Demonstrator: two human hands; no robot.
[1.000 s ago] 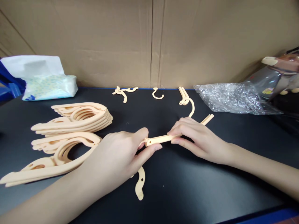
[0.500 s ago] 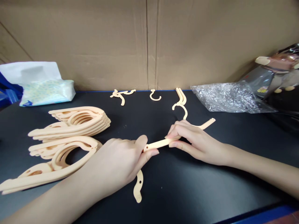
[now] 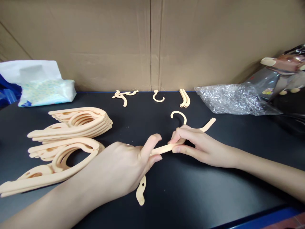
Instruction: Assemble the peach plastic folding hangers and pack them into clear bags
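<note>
A cream folding clothes hanger [image 3: 164, 149] is held over the dark table, its hook [image 3: 179, 115] pointing away and one arm [image 3: 207, 124] reaching right. My right hand [image 3: 202, 146] pinches it near the middle between thumb and fingers. At the hanger's left end is my left hand [image 3: 128, 163], thumb against that end and index finger raised; its other fingers are curled and mostly hidden. From beneath the left hand sticks out a curved cream piece with a hole [image 3: 141, 192]; whether it is held or lies on the table, I cannot tell.
Stacked folded hanger parts [image 3: 73, 125] lie left, with a second stack [image 3: 59, 162] nearer. At the back are loose pieces [image 3: 124, 96], a single hook [image 3: 157, 96] and slim arms [image 3: 184, 98]. A tissue pack [image 3: 47, 90] and clear plastic bag [image 3: 238, 98] flank them.
My left index finger has lifted off the hanger's end. The hanger has tilted slightly, its hook shifting left and downward in view. My right hand keeps its pinch.
</note>
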